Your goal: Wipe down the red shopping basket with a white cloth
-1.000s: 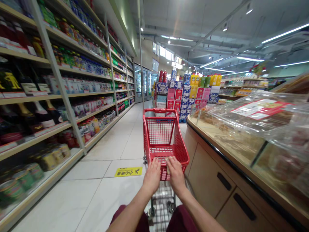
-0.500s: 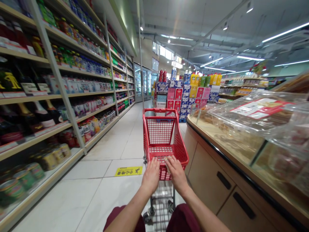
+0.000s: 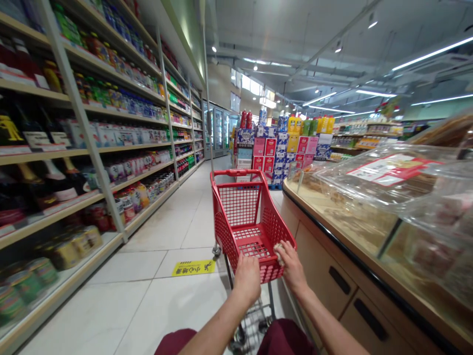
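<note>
A red plastic shopping cart [image 3: 264, 273] stands in front of me, its basket showing nothing inside. Its near rim has my left hand [image 3: 248, 276] wrapped over it, fingers curled at the left corner. At the right near corner of the rim is my right hand [image 3: 291, 266], with a small crumpled whitish cloth [image 3: 278, 252] under its fingers, pressed against the red plastic. The far handle bar [image 3: 238, 172] of the cart is untouched. My fingertips are partly hidden by my hands.
Shelves of drinks [image 3: 121, 148] line the left side. A wooden display counter [image 3: 325, 236] with clear plastic covers [image 3: 388, 167] runs close on the right. Stacked drink boxes [image 3: 264, 153] stand ahead. A yellow floor sticker [image 3: 194, 267] lies on the tiles.
My hands have moved right and farther apart, the right one to the cart's corner. The cart's near end has swung to the right. My left fingers have curled over the rim.
</note>
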`<state>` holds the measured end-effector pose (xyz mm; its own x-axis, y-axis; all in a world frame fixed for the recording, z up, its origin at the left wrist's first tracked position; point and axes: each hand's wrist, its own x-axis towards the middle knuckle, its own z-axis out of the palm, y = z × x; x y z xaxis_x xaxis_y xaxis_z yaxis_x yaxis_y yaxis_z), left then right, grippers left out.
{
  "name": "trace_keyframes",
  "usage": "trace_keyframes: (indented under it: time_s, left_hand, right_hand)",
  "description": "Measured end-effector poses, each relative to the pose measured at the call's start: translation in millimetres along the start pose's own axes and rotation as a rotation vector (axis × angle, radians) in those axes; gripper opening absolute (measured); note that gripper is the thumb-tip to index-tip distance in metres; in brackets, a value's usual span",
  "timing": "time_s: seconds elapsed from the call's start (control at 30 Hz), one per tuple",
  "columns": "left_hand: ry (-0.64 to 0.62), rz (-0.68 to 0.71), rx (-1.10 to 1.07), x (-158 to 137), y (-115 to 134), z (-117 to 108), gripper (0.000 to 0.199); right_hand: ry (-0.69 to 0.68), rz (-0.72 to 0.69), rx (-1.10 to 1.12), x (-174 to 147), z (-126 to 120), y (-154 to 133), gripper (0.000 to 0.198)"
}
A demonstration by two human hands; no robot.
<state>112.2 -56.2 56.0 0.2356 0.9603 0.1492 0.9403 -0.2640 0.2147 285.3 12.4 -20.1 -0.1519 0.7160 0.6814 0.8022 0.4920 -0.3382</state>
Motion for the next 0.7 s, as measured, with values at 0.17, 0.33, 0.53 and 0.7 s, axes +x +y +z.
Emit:
trace_keyframes:
  time_s: [0.17,0.33,0.53,0.7]
  left_hand:
    - [-0.019,0.286,-0.029,13.4,9.5,6.7,0.061]
    - [0.057,0.133,0.199,41.2,-44.0,-16.5,0.056]
    - [0.143,0.117,0.338,64.7,-85.3,-43.7,0.056]
    - [0.245,0.275,0.235,89.6,-112.8,-47.5,0.04]
  right_hand:
    - [-0.032,0.217,0.003,17.6,-34.3,38.7,0.04]
    - [-0.056,0.286,0.156,1.8,-36.8,5.9,0.044]
    - [0.015,0.317,0.178,-7.8,-41.6,-22.6,0.049]
    - [-0.027,0.367,-0.006,24.1,-70.6,-21.2,0.031]
